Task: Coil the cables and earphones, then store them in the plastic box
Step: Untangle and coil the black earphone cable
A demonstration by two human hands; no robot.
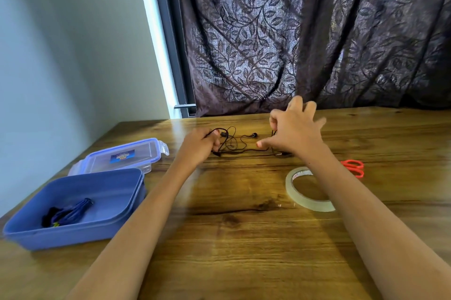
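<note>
The plastic box (73, 236), near left, is coloured solid blue; the coiled cable (68, 211) in it is dark blue and black. The lid (136, 150) is clear, edged in blue, with a blue label. The earphones (234, 147) are black. The table (244, 238) is finished in brown wood grain with dark streaks. The scissors (353, 168) are orange-red. The tape roll (314, 203) is translucent. The far curtain (292, 31) is dark purple-brown, patterned with leaves and vines.

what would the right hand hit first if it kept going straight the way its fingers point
Probably the dark curtain behind the table at its far edge; the right hand points away over bare wood. Depth is hard to judge.
</note>
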